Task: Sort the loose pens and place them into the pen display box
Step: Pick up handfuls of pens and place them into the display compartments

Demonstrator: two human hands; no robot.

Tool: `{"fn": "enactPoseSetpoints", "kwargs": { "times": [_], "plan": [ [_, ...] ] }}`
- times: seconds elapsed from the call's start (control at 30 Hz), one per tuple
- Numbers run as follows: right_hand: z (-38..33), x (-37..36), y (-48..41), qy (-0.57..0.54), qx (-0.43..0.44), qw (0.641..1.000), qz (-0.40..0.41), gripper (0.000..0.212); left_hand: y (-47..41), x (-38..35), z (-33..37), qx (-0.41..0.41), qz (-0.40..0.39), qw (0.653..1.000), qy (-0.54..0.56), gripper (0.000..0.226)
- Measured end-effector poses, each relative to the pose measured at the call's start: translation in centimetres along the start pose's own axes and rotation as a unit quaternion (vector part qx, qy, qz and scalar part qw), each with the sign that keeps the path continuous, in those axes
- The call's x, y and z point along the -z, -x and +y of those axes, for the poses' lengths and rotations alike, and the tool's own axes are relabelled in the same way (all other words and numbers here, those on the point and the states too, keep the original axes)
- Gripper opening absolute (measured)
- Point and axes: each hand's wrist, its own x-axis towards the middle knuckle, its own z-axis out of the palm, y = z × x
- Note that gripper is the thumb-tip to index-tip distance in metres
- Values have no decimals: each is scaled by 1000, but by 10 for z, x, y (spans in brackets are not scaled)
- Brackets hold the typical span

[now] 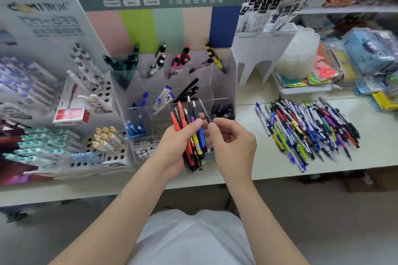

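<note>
My left hand (178,146) grips a pen bundle (191,135) before the pen display box (172,84). My right hand (232,142) fingers (217,122) pinch one grey pen (204,111). Compartments are partly filled, and a big loose pile (308,129) waits near the table's (377,140) right edge, so I judge it mostly undone.

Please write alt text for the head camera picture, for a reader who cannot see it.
The left hand holds a bunch of pens before the clear display box, and the right hand pinches a grey pen in the bunch. A pile of loose pens lies on the table to the right.
</note>
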Motion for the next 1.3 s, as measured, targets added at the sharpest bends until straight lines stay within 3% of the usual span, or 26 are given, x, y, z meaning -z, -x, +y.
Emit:
{"fn": "enactPoseSetpoints", "kwargs": {
  "times": [0.27,0.73,1.0,1.13,1.3],
  "plan": [
    [4,-27,29,110,47,990,-78,30,13,32,4,-5,-15,1000,9,27],
    [-6,-29,11,-28,-26,997,-71,29,20,20,20,-9,15,996,83,24],
    [-9,-21,1,85,69,983,-145,31,13,8,19,-41,28,996,75,31],
    [-20,-22,-5,-9,-9,988,-151,28,8,6,20,-74,63,992,77,32],
    [-33,-22,-13,-146,-103,966,-185,47,8,6,37,-108,90,978,152,35]
  ]
}}
